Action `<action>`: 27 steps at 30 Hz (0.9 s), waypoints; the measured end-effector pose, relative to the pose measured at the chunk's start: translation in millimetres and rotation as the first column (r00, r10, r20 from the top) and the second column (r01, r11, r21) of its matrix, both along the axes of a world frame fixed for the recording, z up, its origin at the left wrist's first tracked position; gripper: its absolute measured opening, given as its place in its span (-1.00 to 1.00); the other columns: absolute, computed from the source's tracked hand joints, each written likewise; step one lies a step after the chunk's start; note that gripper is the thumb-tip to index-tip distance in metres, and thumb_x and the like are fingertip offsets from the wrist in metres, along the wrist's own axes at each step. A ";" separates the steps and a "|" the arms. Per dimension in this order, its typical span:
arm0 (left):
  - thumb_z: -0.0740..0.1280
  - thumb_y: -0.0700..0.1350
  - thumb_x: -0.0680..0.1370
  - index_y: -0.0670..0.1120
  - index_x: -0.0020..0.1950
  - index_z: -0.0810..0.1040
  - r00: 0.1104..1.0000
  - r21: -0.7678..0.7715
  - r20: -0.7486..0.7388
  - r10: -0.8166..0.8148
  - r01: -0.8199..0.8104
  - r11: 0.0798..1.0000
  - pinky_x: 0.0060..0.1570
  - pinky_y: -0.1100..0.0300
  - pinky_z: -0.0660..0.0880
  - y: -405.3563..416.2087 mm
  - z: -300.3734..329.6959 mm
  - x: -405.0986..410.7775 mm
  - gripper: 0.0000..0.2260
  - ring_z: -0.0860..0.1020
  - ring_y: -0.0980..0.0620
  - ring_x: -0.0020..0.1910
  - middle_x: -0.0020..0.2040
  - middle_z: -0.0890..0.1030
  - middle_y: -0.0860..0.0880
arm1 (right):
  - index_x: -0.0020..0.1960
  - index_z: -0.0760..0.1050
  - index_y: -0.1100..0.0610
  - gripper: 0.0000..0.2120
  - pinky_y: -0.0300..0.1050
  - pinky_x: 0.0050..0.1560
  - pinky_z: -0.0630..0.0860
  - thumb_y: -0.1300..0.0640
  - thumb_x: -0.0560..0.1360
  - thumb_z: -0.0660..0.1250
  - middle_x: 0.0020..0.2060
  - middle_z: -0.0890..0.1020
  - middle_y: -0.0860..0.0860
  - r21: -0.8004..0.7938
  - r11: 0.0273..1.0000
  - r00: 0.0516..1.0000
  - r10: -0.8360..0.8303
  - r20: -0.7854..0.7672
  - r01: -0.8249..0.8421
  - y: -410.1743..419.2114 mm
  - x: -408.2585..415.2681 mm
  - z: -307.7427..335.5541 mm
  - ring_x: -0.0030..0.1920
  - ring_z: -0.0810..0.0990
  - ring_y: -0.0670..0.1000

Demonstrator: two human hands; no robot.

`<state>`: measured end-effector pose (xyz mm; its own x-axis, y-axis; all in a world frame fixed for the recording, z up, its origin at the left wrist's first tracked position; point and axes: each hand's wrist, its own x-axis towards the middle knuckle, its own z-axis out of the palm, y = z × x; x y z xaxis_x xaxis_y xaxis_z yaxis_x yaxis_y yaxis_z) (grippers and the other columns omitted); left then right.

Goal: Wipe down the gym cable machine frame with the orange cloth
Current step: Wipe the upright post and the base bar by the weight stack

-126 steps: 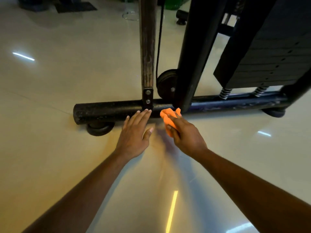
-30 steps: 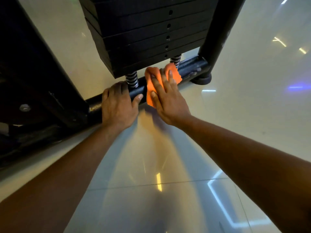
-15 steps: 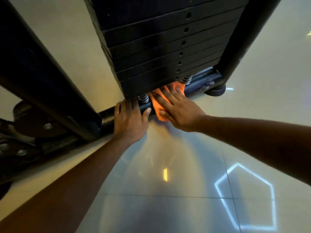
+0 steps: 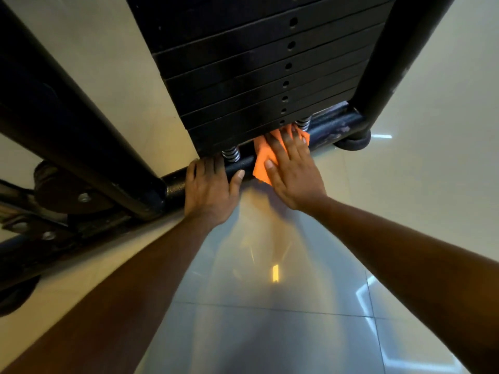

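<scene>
Pressing orange cloth point(image 4: 261, 163) on base bar point(image 4: 328, 130), bar running left-right, apparently.

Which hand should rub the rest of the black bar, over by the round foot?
Probably the right hand. It already presses the orange cloth flat on the base bar, nearer the unwiped stretch toward the round foot. The left hand has no cloth and rests on the bar, farther away.

Right hand point(image 4: 294, 176) pressing orange cloth point(image 4: 262, 163) on base bar point(image 4: 244, 164), left hand point(image 4: 209, 186) resting alongside, weight stack point(image 4: 256, 76) above
</scene>
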<state>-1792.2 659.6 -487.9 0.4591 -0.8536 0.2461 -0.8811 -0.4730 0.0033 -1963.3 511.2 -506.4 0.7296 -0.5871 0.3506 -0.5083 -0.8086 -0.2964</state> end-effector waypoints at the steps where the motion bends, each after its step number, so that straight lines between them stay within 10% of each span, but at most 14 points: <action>1: 0.08 0.25 0.72 -0.20 0.40 0.47 1.000 -0.006 0.005 0.000 0.000 1.000 0.47 -0.16 0.35 1.1 -1.3 -0.6 -0.44 0.53 -0.25 0.31 0.29 0.60 -0.25 | 0.78 0.03 0.09 -0.39 0.32 0.72 -0.05 -0.10 0.80 0.04 0.76 0.03 0.16 0.023 0.998 0.998 -0.053 0.027 0.052 8.5 6.7 -0.5 0.76 -0.13 0.22; 8: 0.02 0.24 0.76 -0.15 0.58 0.32 0.994 -0.014 0.088 0.066 -0.065 0.998 0.55 -0.36 0.15 7.4 -12.6 -13.6 -0.43 0.34 -0.21 0.56 0.54 0.43 -0.18 | 0.79 -0.01 -0.02 -0.40 0.33 0.72 -0.08 -0.16 0.82 0.05 0.77 -0.01 0.08 -0.106 0.983 0.985 0.141 -0.101 -0.151 7.1 -8.1 -8.9 0.76 -0.19 0.22; 14: -0.01 0.17 0.78 -0.13 0.73 0.08 0.991 -0.050 0.060 0.120 -0.117 0.992 0.61 -0.44 -0.11 15.8 -29.3 -28.9 -0.40 -0.02 -0.20 0.74 0.73 0.15 -0.15 | 0.79 -0.07 -0.01 -0.40 0.37 0.71 -0.13 -0.10 0.82 0.04 0.77 -0.08 0.10 -0.027 1.000 1.000 0.003 -0.028 -0.004 23.4 1.5 -9.6 0.75 -0.26 0.25; 27: 0.01 0.15 0.79 -0.14 0.74 0.04 0.995 -0.073 0.043 0.087 -0.083 0.994 0.65 -0.32 -0.16 17.2 -37.0 -25.4 -0.40 -0.05 -0.16 0.74 0.74 0.08 -0.14 | 0.79 0.00 -0.02 -0.41 0.42 0.70 -0.10 -0.16 0.82 0.01 0.77 -0.01 0.10 0.008 0.997 0.993 0.082 -0.091 -0.081 32.1 11.3 -5.2 0.75 -0.21 0.29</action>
